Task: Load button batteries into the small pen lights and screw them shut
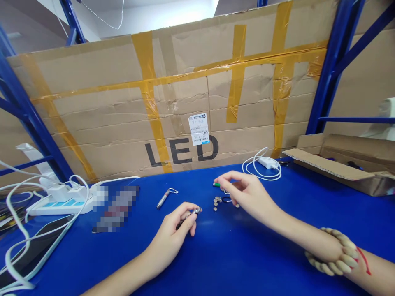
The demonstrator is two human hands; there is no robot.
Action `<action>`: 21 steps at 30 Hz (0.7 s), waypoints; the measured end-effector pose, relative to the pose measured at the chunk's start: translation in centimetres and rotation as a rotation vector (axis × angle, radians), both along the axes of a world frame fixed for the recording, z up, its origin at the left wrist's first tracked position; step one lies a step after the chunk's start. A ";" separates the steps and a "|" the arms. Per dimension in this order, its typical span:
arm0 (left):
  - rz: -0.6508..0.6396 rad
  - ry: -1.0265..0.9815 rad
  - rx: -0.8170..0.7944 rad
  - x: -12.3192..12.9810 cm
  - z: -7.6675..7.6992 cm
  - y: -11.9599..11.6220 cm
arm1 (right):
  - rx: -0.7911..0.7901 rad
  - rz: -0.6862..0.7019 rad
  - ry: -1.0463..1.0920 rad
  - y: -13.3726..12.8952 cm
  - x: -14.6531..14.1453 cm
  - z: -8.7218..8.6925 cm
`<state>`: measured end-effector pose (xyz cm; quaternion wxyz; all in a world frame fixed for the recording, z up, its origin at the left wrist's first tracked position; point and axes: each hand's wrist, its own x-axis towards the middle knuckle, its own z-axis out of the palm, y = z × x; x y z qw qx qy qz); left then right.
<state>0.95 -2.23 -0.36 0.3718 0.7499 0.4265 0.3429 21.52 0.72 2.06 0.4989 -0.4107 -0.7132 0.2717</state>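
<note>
Head: metal tube [195, 211] in left hand [176, 225] points right-forward.

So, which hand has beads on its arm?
The right hand: a pale beaded bracelet circles that arm, with a red string beside it. The left hand has a bare wrist.

Bracelet [349, 251] and red cord [364, 260] on the right forearm [300, 230]
The bracelet has chunky, rounded, pale beige beads; the thin red cord sits just beside it, toward the elbow.
</note>
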 end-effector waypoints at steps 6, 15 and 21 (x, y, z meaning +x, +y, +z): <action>0.001 -0.049 -0.127 0.0 -0.1 0.5 | 0.292 -0.273 -0.464 1.4 1.9 0.1; 0.065 -0.121 -0.082 -0.3 -0.4 1.1 | -0.001 -0.253 -0.876 1.3 1.4 -0.2; 0.049 -0.119 -0.097 -0.4 -0.4 1.0 | -0.068 -0.449 -0.869 2.4 3.3 1.8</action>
